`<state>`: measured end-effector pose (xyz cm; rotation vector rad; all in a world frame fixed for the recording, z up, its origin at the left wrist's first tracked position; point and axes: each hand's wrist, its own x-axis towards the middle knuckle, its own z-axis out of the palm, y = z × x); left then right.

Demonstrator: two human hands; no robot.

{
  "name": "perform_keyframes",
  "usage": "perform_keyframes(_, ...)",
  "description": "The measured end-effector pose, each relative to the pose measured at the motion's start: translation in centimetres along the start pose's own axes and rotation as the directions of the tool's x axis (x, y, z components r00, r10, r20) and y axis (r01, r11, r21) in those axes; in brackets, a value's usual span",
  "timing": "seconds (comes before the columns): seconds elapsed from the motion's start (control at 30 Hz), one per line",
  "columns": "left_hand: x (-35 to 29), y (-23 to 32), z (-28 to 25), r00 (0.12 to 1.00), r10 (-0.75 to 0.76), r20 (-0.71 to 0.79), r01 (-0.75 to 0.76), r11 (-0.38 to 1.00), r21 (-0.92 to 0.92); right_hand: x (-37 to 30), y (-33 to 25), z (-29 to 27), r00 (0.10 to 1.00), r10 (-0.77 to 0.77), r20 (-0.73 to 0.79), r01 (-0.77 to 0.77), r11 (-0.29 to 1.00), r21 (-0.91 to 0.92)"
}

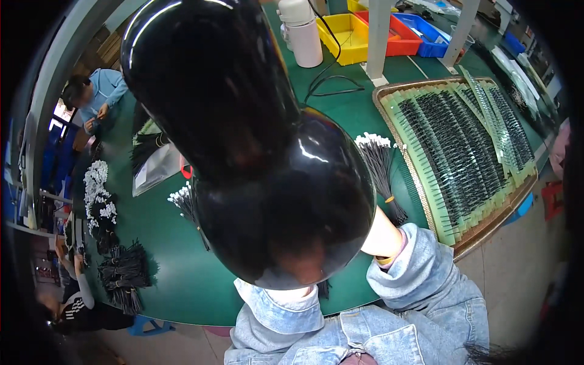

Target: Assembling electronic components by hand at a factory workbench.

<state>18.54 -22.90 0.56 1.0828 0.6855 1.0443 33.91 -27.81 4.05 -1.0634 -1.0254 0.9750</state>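
A large glossy black object (280, 207), rounded at the bottom with a thick column above, stands between the camera and the table and covers its middle. Behind it, most of my left hand (289, 294) is hidden; only the wrist shows below its lower edge. My right hand (379, 236) is visible at the wrist, beside the object's right edge, its fingers covered. Whether either hand holds anything cannot be seen. A tied bundle of black cables with white connectors (380, 167) lies beyond my right wrist. Another cable bundle (185, 204) sticks out left of the black object.
On the green table (182, 267), a woven tray (426, 204) at right holds rows of black-leaded parts on pale green strips. White connectors (97, 188) and black cable bundles (125, 274) pile up at left. Yellow (345, 36), red and blue bins stand behind a bottle (302, 36). Two other people sit left.
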Motion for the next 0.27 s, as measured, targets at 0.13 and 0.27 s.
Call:
perform_keyframes(0.13,0.05,-0.22,-0.26,0.997,0.048,0.063,-0.044,0.997,-0.061,0.11,-0.53,-0.16,0.998,-0.062,0.019,0.063,0.996,-0.059)
perform_keyframes(0.27,0.33,0.18,-0.17,0.994,-0.087,0.068,0.095,0.986,-0.136,0.18,-0.74,-0.13,0.99,-0.132,0.053,0.138,0.984,-0.116)
